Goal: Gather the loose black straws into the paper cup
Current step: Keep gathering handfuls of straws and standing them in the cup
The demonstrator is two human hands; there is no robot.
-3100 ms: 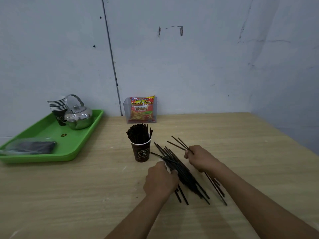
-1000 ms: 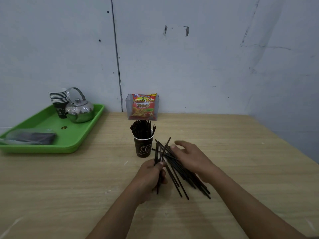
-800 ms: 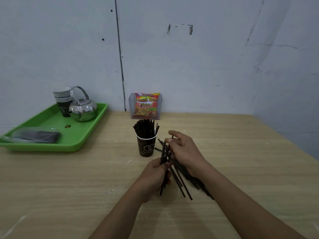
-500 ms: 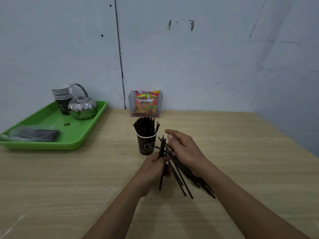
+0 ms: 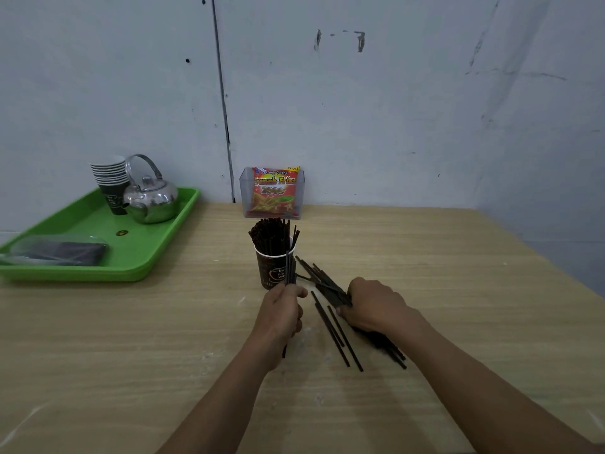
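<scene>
We are gripping a straw bundle [image 5: 288, 269] in our left hand [image 5: 281, 312] by the straw-filled paper cup [image 5: 270, 274]; our right hand [image 5: 376, 306] is clutching loose straws [image 5: 323, 280] on the counter [image 5: 425, 257]. A clear box [image 5: 245, 194] is holding a "French Fries" packet [image 5: 275, 193].

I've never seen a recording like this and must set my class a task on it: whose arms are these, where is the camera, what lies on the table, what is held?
No machine here: both arms belong to a person wearing a head camera, so the single view looks forward and down at their hands. The left hand grips a small bundle of black straws upright before the paper cup, itself packed with straws. The right hand curls over the pile of loose straws on the wooden table. At left, a green tray carries a steel kettle and stacked paper cups; a snack packet stands by the wall.
</scene>
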